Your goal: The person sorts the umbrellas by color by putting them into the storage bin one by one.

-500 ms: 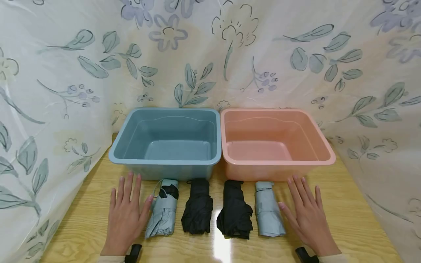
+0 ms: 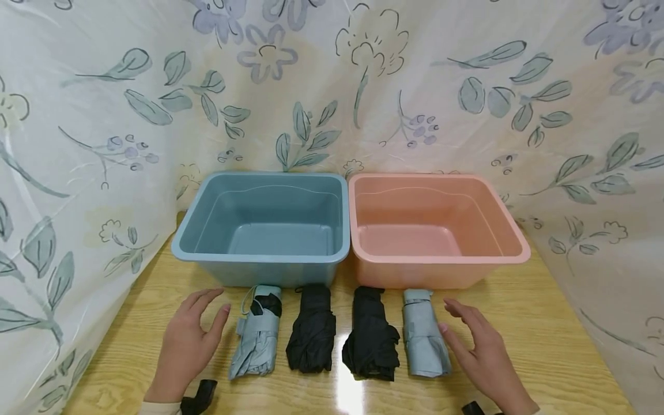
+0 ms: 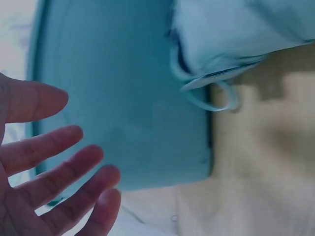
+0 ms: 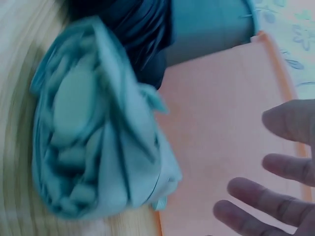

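Observation:
Four folded umbrellas lie in a row on the wooden table: a light grey one with a cord loop (image 2: 257, 340), a black one (image 2: 312, 337), another black one (image 2: 370, 343) and a plain grey one (image 2: 424, 340). My left hand (image 2: 188, 343) hovers left of the corded umbrella, fingers spread and slightly bent, holding nothing. To the right of the plain grey umbrella is my right hand (image 2: 482, 351), thumb close to its side and fingers loosely bent. The right wrist view shows that umbrella's bunched end (image 4: 81, 128), apart from the fingertips (image 4: 280, 120).
Behind the row stand a blue basin (image 2: 259, 258) and a pink basin (image 2: 441, 259), side by side with rims nearly meeting. A floral cloth (image 2: 363, 86) hangs behind and along both sides of the table (image 2: 544, 346).
Both hands have lifted from lying flat on the table and drawn back a little, their fingers now bent. The umbrellas and basins stay put.

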The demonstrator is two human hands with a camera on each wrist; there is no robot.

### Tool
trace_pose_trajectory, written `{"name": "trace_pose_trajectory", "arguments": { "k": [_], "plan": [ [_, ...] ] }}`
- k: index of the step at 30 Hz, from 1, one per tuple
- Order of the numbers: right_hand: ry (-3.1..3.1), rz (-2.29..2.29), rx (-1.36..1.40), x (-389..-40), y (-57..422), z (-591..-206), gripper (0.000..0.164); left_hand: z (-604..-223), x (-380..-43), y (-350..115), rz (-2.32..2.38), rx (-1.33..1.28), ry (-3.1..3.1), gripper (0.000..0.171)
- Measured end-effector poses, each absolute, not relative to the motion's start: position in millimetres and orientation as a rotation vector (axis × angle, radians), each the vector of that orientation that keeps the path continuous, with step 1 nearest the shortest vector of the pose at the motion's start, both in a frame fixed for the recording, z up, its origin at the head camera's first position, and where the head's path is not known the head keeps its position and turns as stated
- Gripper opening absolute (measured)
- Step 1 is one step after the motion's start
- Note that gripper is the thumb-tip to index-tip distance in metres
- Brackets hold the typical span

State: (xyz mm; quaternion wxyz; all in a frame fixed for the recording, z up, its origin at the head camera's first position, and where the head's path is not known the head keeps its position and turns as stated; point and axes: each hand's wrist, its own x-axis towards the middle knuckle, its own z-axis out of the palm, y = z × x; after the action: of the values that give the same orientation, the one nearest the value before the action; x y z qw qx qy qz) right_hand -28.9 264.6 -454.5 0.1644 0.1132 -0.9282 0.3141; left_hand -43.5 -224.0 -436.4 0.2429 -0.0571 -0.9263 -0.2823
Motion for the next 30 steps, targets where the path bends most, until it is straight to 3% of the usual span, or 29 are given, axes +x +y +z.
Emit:
{"name": "trace_pose_trajectory", "arguments": {
  "k": [5,11,17,21,30],
  "plan": [
    [-2.659,0.997,0.316,-30.4,262.4,-449.1,0.042,-419.1,-48.0,-240.5,-1.026,-0.002,-2.422,0.027],
    [-2.746,1.028,0.247,-33.3,262.2,-449.1,0.045,-398.6,-65.4,-261.3,-1.311,0.188,-2.147,0.028],
    [-2.877,1.234,0.178,-38.2,265.0,-453.9,0.058,-387.4,-94.7,-275.3,-1.488,0.250,-2.156,0.051],
    [-2.942,1.352,0.149,-41.5,266.6,-457.7,0.066,-385.1,-113.2,-280.0,-1.608,0.136,-2.328,0.068],
    [-3.021,1.496,0.221,-46.8,265.1,-461.5,0.075,-382.8,-130.3,-280.8,-1.720,0.026,-2.543,0.087]
  ]
}}
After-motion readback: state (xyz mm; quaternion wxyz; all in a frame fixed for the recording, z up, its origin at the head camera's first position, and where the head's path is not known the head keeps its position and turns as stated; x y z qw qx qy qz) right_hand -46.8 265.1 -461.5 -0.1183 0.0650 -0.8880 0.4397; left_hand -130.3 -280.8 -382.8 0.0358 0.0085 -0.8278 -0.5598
